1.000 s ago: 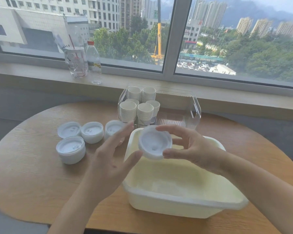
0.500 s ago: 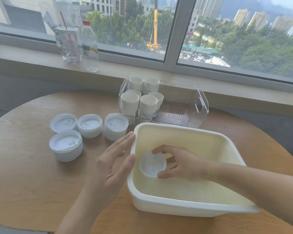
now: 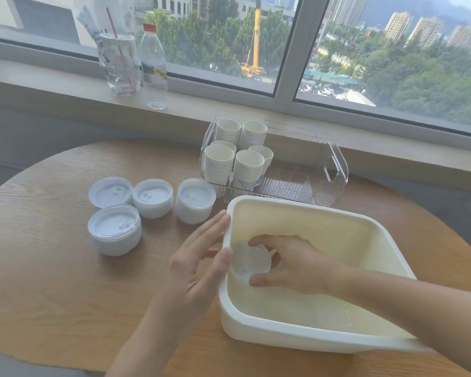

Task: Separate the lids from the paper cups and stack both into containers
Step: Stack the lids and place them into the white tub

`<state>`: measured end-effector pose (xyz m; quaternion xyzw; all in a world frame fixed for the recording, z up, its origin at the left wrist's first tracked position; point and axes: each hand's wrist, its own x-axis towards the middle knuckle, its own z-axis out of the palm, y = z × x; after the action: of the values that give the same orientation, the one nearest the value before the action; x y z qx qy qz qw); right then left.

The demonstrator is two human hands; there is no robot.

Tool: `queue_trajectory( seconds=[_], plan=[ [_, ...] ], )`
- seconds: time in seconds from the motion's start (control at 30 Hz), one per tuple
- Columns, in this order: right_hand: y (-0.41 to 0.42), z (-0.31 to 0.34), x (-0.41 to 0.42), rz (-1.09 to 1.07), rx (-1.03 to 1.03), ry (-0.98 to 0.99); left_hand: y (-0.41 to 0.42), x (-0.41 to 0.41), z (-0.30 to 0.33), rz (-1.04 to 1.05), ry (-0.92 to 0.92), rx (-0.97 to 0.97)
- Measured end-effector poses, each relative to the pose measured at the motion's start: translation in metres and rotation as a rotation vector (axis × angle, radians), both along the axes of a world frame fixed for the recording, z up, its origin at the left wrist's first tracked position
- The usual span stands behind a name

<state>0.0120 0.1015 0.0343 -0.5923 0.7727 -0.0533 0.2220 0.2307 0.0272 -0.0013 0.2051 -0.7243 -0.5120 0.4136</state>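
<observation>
Head view, and straight down to the cream tub (image 3: pixel 305 210) at the near right of the round table (image 3: pixel 38 268). Right hand (image 3: pixel 297 263) reaching in over the tub's right wall, fingertip and thumb curled round a white lid (image 3: pixel 249 263), pinching it by its rim. Lid flat side up, low against the tub's left wall, close to the floor; touching the floor or not, cannot tell. Flat face level, so a straight drop should do, judging by the pose. Left hand (image 3: pixel 201 262) just outside that same left wall, fingers straight and loosely spread, holding nothing, thumb up against the tub's rim.

Now the relation that matters for the coming reach: four piles of lids (image 3: pixel 152 197) out to the left of the tub, toward the table's far left, nearest pile (image 3: pixel 195 204) just beyond the left fingertips. Left hand plainly nearer to them; right hand needing to lift out and cross the tub's wall first. Stacked paper cups (image 3: pixel 219 165) standing upright in the left end of the clear bin (image 3: pixel 335 170), at the table's far edge behind the tub, near the window sill (image 3: pixel 65 85).
</observation>
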Motion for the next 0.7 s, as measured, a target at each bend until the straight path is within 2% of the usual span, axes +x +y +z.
queue_trajectory(
  seconds=[0.2,0.27,0.37,0.43,0.53,0.7],
  plan=[
    [-0.001,0.044,0.004,0.099,0.049,0.224,0.0,0.011,0.005,0.096,-0.035,-0.047],
    [-0.002,0.072,0.003,0.078,-0.084,0.175,-0.007,0.025,0.006,0.207,-0.049,-0.091],
    [-0.009,0.103,0.01,0.061,-0.383,-0.012,-0.023,0.052,0.004,0.442,-0.089,-0.142],
    [-0.02,0.113,0.02,0.12,-0.479,-0.098,-0.037,0.067,0.001,0.611,-0.162,-0.203],
    [-0.043,0.113,0.038,0.24,-0.45,-0.1,-0.063,0.082,-0.013,0.746,-0.328,-0.256],
    [-0.078,0.091,0.063,0.341,-0.37,-0.032,-0.093,0.09,-0.043,0.66,-0.468,-0.118]
  ],
)
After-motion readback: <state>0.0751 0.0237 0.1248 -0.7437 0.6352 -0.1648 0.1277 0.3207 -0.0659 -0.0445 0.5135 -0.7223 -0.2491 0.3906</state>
